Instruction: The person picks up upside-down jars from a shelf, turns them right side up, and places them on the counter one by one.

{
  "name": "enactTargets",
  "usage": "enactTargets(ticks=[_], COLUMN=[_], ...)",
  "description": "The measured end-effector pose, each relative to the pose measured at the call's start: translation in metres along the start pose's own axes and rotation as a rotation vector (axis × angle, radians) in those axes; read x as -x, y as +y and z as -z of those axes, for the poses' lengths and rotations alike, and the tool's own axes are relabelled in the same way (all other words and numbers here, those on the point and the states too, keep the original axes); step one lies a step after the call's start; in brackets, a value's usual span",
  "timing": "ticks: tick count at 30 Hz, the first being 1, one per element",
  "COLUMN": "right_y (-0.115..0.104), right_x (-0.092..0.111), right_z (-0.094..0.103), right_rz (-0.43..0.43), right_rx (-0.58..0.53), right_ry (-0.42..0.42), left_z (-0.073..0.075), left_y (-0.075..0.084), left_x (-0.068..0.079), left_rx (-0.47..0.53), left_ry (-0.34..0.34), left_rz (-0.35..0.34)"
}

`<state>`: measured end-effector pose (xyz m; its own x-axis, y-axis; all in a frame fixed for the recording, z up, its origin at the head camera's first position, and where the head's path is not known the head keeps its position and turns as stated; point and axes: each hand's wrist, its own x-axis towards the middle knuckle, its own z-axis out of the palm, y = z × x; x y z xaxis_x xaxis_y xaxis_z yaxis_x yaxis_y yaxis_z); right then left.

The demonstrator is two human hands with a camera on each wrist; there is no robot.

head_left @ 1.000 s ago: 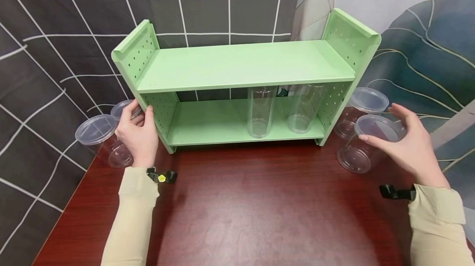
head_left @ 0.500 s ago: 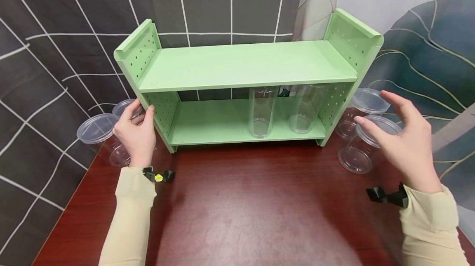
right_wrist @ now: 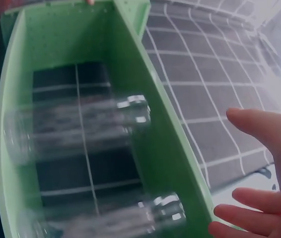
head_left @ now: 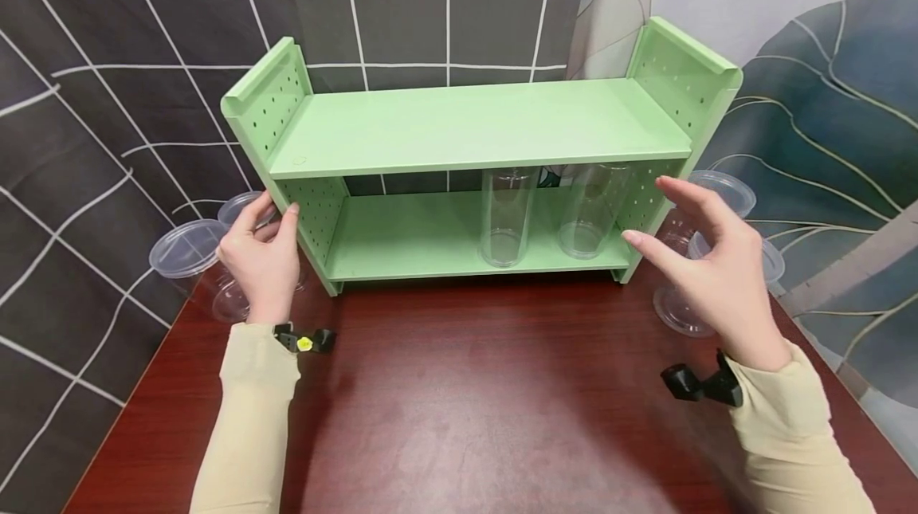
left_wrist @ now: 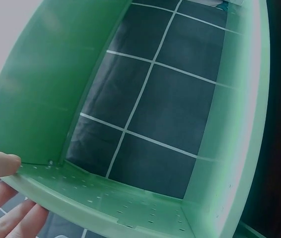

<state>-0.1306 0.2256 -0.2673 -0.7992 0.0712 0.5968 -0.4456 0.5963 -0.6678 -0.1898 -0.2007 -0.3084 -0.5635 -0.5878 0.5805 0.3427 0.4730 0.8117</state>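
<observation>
A light green two-tier shelf rack [head_left: 473, 127] stands on the table against the wall. My left hand [head_left: 260, 263] pinches the front edge of its left side panel; in the left wrist view the thumb [left_wrist: 4, 163] lies inside the panel and the fingers outside. On the lower tier, towards the right, stand two tall clear plastic jars [head_left: 505, 219], blurred in the right wrist view. My right hand [head_left: 717, 283] holds nothing, thumb and fingers spread apart, near the rack's right side panel. Behind it are two clear lidded tubs [head_left: 726, 187], the nearer one mostly covered by the hand.
Left of the rack, two more clear lidded tubs [head_left: 188, 249] stand partly behind my left hand. The dark red wooden table [head_left: 459, 402] stretches in front of the rack. A dark cloth with a white grid [head_left: 402, 12] hangs behind.
My right hand has come away from the nearer right-hand tub and moved left towards the rack's right side panel, fingers still spread. The left hand keeps its grip on the left panel.
</observation>
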Motion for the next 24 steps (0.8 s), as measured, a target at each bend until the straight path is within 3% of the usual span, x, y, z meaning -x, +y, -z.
enactTargets(ticks=[5, 9, 14, 24], right_y=[0.004, -0.004, 0.015, 0.048], right_x=[-0.001, 0.002, 0.003, 0.010], right_z=[-0.014, -0.028, -0.050, -0.092], right_rz=[0.015, 0.028, 0.048, 0.001], right_rx=[-0.035, -0.038, -0.015, -0.011], right_ry=[-0.058, -0.110, -0.148, -0.223], left_z=[-0.001, -0.004, -0.005, -0.005], left_y=[-0.003, -0.020, -0.038, -0.036], left_x=[-0.002, -0.006, -0.011, -0.010], left_rx=[-0.026, -0.038, -0.025, -0.034], left_ry=[0.007, 0.007, -0.006, -0.005], left_rz=[0.002, -0.005, -0.016, -0.020])
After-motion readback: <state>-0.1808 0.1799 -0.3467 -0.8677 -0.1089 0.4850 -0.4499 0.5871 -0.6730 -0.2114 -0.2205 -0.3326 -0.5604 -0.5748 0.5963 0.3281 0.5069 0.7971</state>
